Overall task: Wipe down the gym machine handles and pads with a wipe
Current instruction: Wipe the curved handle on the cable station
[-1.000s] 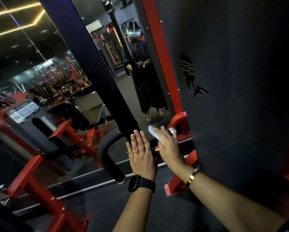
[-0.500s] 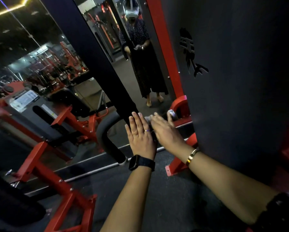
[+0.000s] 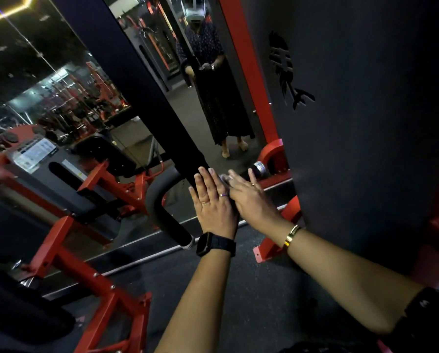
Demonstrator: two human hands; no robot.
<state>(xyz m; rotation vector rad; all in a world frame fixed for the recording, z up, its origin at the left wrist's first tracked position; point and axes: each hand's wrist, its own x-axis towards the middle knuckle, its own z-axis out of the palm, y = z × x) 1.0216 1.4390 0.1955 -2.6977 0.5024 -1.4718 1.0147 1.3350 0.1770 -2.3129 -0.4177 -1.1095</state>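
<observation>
- Hands together out front, at the foot of the black post: left hand flat with fingers straight and pointing up, right hand flat too, laid against the left one's edge.
- Wipe down to a pale scrap peeping out between the two sets of fingers. Sandwiched there, by the look of it, to press it round something narrow.
- Grip underneath hidden, and exactly what sits behind the palms impossible to tell.
- Curved black handle just left of the left hand, untouched, capped end toward the floor. Probably next in line.
- Chrome cap just beyond the right fingertips, beside the red frame.
- Big black panel close on the right, crowding that arm. Hence, most likely, the slanted reach inward.
</observation>
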